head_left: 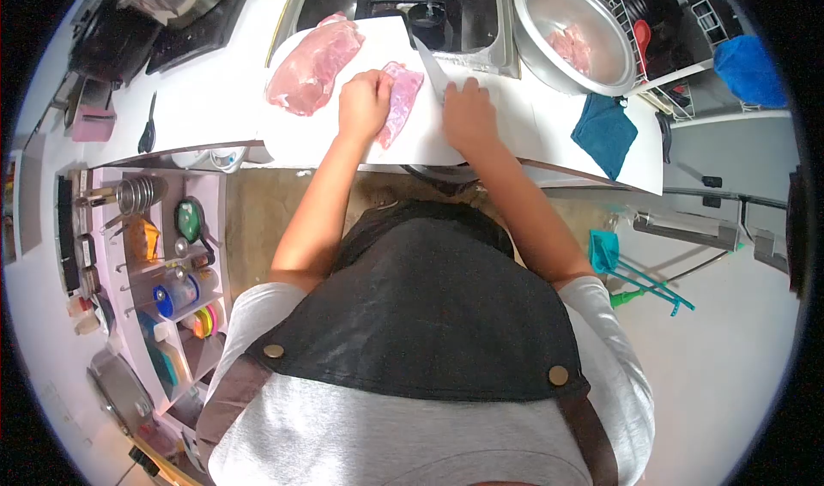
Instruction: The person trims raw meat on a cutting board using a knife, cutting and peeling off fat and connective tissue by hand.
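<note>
A strip of raw meat (403, 100) lies on the white cutting board (382, 36), running lengthwise toward me. My left hand (365, 104) is closed, its curled fingers gripping the strip's left edge. In my right hand (469, 117) is a knife (432, 67), its blade pointing away from me and slightly left. The blade is to the right of the strip and apart from it; my fingers hide the handle. Beyond my left hand rests a large block of raw meat (316, 64) on the board's left part.
Behind the board is a metal sink (506, 53) with dark items inside. At the right stands a steel bowl (534, 53) holding meat pieces (571, 48). A dark teal cloth (605, 134) hangs over the counter's front edge. A small black-handled utensil (148, 130) lies at left.
</note>
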`<state>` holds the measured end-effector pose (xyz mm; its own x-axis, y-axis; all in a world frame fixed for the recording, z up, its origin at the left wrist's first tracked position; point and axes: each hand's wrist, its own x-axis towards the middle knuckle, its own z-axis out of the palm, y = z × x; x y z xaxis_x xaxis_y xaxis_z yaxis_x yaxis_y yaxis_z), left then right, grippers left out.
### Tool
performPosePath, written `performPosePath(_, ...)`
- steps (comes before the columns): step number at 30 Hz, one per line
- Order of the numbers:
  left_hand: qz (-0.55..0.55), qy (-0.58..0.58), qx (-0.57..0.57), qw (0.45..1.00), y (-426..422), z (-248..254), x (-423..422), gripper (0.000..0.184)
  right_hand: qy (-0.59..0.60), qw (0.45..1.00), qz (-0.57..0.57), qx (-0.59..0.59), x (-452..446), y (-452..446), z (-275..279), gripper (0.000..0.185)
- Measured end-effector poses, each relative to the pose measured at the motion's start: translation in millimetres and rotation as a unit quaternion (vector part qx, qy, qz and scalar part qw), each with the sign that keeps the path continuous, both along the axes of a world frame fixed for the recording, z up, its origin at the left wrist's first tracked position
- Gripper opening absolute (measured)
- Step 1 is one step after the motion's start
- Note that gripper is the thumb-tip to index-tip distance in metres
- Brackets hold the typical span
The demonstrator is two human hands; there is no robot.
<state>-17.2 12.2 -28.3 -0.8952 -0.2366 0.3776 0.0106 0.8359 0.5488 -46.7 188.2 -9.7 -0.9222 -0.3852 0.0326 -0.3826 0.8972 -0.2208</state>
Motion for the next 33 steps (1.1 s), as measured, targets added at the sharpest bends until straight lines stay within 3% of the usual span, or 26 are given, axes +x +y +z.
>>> performPosePath(3,0.004,-0.027,0.096,0.995,-8,2,2,0.016,0.106,0.989,0.083,-0.067,-28,-12,-4,0.03)
performPosePath(5,-0.004,-0.033,0.14,0.99,-10,3,1,0.016,0.051,0.907,0.274,-0.316,-45,-31,-2,0.037)
performPosePath(8,-0.014,-0.054,0.175,0.983,-14,1,-4,0.016,-0.039,0.907,0.304,-0.29,-60,-53,-9,0.025)
performPosePath(10,-0.02,-0.071,0.188,0.979,-17,-2,-8,0.017,-0.038,0.911,0.267,-0.314,-68,-60,-21,0.019)
performPosePath(12,-0.022,-0.003,0.203,0.979,-14,-3,-3,0.021,-0.044,0.906,0.271,-0.323,-72,-62,-25,0.013)
performPosePath(13,-0.022,0.035,0.157,0.987,-9,-6,1,0.032,-0.045,0.906,0.271,-0.323,-74,-62,-28,0.013)
performPosePath(17,-0.034,0.045,0.089,0.994,-3,-11,7,0.047,-0.017,0.929,0.237,-0.284,-81,-68,-18,0.01)
performPosePath(22,-0.011,-0.003,0.098,0.995,-5,-10,5,0.056,0.051,0.946,0.154,-0.281,-111,-70,-7,0.012)
performPosePath(24,0.0,-0.013,0.104,0.995,-6,-7,6,0.06,-0.017,0.93,0.142,-0.34,-119,-64,4,0.012)
performPosePath(25,0.005,-0.025,0.106,0.994,-7,-6,5,0.064,-0.125,0.912,0.179,-0.347,-118,-60,7,0.019)
performPosePath(26,0.01,-0.039,0.11,0.993,-8,-5,6,0.067,-0.125,0.912,0.178,-0.348,-115,-60,1,0.019)
performPosePath(28,0.006,-0.05,0.113,0.992,-12,-5,5,0.069,-0.115,0.884,0.397,-0.22,-107,-58,-12,0.026)
performPosePath(33,-0.01,-0.071,0.119,0.99,-12,-1,10,0.07,-0.091,0.911,0.343,-0.21,-88,-65,-22,0.018)
